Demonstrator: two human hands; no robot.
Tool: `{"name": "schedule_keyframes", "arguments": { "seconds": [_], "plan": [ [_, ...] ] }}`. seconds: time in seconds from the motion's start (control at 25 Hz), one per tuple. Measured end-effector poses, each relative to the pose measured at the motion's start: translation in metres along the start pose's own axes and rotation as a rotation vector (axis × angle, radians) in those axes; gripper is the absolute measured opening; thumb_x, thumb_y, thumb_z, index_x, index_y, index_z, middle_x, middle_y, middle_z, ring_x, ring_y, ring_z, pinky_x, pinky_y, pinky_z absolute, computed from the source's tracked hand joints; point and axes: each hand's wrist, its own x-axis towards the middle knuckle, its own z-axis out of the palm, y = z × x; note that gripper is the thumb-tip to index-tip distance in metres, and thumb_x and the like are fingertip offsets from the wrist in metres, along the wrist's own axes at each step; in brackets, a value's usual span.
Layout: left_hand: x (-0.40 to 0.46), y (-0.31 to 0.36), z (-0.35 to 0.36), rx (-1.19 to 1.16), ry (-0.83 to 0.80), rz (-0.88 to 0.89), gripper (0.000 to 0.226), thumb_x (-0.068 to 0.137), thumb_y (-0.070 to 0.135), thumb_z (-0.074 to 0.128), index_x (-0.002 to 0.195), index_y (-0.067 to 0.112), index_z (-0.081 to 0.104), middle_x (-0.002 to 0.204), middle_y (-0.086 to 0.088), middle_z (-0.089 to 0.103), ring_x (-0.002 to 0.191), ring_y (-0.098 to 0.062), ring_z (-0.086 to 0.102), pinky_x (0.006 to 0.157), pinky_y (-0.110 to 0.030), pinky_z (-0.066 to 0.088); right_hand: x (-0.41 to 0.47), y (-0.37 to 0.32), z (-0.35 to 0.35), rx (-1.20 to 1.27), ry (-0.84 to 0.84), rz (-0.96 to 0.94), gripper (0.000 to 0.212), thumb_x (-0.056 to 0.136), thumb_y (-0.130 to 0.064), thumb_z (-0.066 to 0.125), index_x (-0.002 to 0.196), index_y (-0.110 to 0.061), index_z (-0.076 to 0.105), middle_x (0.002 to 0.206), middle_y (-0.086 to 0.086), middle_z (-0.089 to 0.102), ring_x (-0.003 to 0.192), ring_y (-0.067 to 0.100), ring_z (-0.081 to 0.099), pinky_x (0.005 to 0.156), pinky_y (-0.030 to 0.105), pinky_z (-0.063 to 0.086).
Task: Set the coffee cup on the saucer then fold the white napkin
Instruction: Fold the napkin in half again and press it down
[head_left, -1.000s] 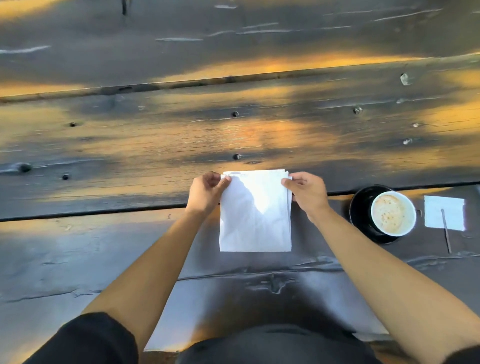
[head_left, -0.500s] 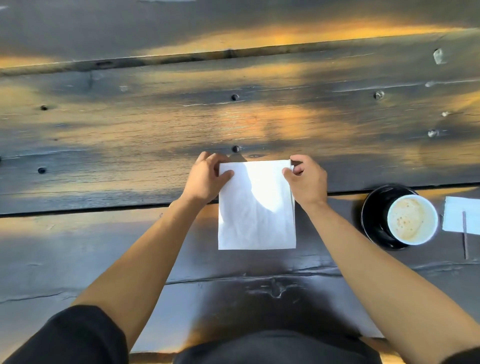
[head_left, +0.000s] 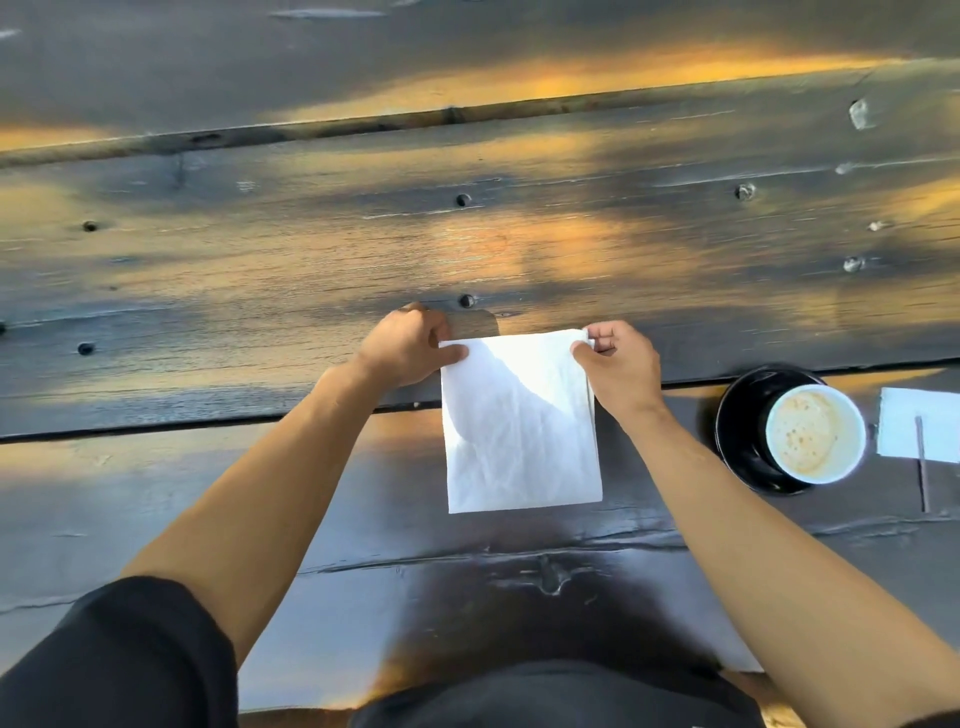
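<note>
A white napkin, folded into a tall rectangle, lies in front of me on the dark wooden table. My left hand pinches its far left corner. At the far right corner my right hand pinches the layered edge between thumb and fingers. To the right, a white coffee cup with foamy coffee stands on a black saucer.
A second white paper square lies at the right edge with a thin brown stir stick across it. Gaps between planks and bolt heads mark the tabletop. My dark-clothed lap is at the bottom.
Both hands have closed their pinch on the napkin's far corners. The far edge now looks slightly raised. The view has shifted a little.
</note>
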Motion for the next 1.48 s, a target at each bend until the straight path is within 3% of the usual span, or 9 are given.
{"name": "schedule_keyframes", "arguments": {
  "seconds": [0.32, 0.44, 0.52, 0.68, 0.76, 0.84, 0.96, 1.2, 1.48],
  "plan": [
    [-0.006, 0.010, 0.014, 0.190, 0.121, -0.109, 0.045, 0.091, 0.062, 0.055, 0.108, 0.021, 0.057, 0.109, -0.007, 0.064, 0.098, -0.034, 0.062, 0.076, -0.038, 0.044, -0.001, 0.003, 0.002, -0.217, 0.002, -0.027, 0.005, 0.087, -0.023, 0.066, 0.092, -0.023, 0.064, 0.075, -0.012, 0.064, 0.072, 0.004, 0.057, 0.061, 0.014, 0.041],
    [-0.012, 0.020, 0.023, -0.048, 0.224, -0.211, 0.044, 0.091, 0.048, 0.063, 0.118, 0.013, 0.054, 0.118, -0.011, 0.061, 0.114, -0.035, 0.055, 0.099, -0.047, 0.044, -0.002, 0.005, 0.009, -0.279, 0.068, -0.080, 0.008, 0.089, -0.018, 0.063, 0.096, -0.013, 0.065, 0.087, 0.002, 0.067, 0.088, 0.016, 0.059, 0.075, 0.025, 0.047],
    [-0.023, 0.027, 0.030, -0.220, 0.350, -0.241, 0.040, 0.093, 0.037, 0.064, 0.122, 0.010, 0.054, 0.118, -0.012, 0.059, 0.114, -0.035, 0.052, 0.101, -0.049, 0.042, -0.006, 0.004, 0.012, -0.273, 0.088, -0.098, 0.020, 0.090, -0.013, 0.061, 0.109, -0.008, 0.064, 0.105, 0.010, 0.064, 0.104, 0.024, 0.058, 0.091, 0.031, 0.047],
    [-0.053, 0.027, 0.058, 0.063, 0.547, 0.094, 0.040, 0.100, 0.020, 0.051, 0.136, 0.002, 0.055, 0.138, -0.019, 0.055, 0.129, -0.041, 0.049, 0.108, -0.050, 0.040, -0.028, -0.001, 0.021, -0.340, 0.285, -0.303, 0.038, 0.087, -0.001, 0.058, 0.125, -0.007, 0.060, 0.124, 0.014, 0.054, 0.116, 0.032, 0.053, 0.101, 0.044, 0.045],
    [-0.057, 0.014, 0.070, 0.185, 0.554, 0.312, 0.045, 0.102, 0.015, 0.046, 0.144, 0.000, 0.050, 0.156, -0.019, 0.044, 0.148, -0.038, 0.035, 0.120, -0.050, 0.030, -0.041, -0.005, 0.039, -0.367, 0.329, -0.591, 0.041, 0.085, 0.007, 0.055, 0.123, -0.004, 0.063, 0.127, 0.016, 0.058, 0.124, 0.036, 0.052, 0.110, 0.051, 0.038],
    [-0.054, 0.003, 0.075, 0.244, 0.507, 0.372, 0.049, 0.105, 0.018, 0.042, 0.151, 0.000, 0.041, 0.163, -0.016, 0.032, 0.154, -0.035, 0.023, 0.124, -0.052, 0.022, -0.049, -0.009, 0.070, -0.410, 0.162, -0.744, 0.041, 0.090, 0.008, 0.052, 0.129, -0.001, 0.062, 0.139, 0.018, 0.058, 0.139, 0.038, 0.046, 0.121, 0.056, 0.027],
    [-0.050, -0.007, 0.082, 0.316, 0.390, 0.344, 0.055, 0.107, 0.025, 0.032, 0.156, 0.001, 0.030, 0.166, -0.015, 0.025, 0.155, -0.032, 0.018, 0.124, -0.053, 0.022, -0.058, -0.008, 0.110, -0.600, -0.037, -0.737, 0.047, 0.103, -0.012, 0.047, 0.150, -0.003, 0.046, 0.160, 0.015, 0.041, 0.153, 0.035, 0.027, 0.127, 0.051, 0.016],
    [-0.043, -0.012, 0.093, 0.433, 0.372, 0.289, 0.065, 0.107, 0.041, 0.023, 0.159, 0.003, 0.019, 0.169, -0.013, 0.015, 0.157, -0.028, 0.012, 0.125, -0.053, 0.017, -0.037, 0.031, 0.103, -0.833, 0.032, -0.728, 0.069, 0.105, -0.048, 0.024, 0.160, -0.006, 0.023, 0.169, 0.012, 0.018, 0.158, 0.030, 0.012, 0.126, 0.052, 0.016],
    [-0.041, -0.009, 0.091, 0.449, 0.339, 0.242, 0.069, 0.106, 0.046, 0.019, 0.161, 0.005, 0.010, 0.171, -0.011, 0.006, 0.158, -0.025, 0.003, 0.127, -0.051, 0.012, -0.021, 0.059, 0.059, -0.961, 0.079, -0.631, 0.077, 0.105, -0.054, 0.016, 0.161, -0.003, 0.005, 0.171, 0.016, 0.004, 0.159, 0.028, 0.001, 0.128, 0.049, 0.009]
  ]
}}
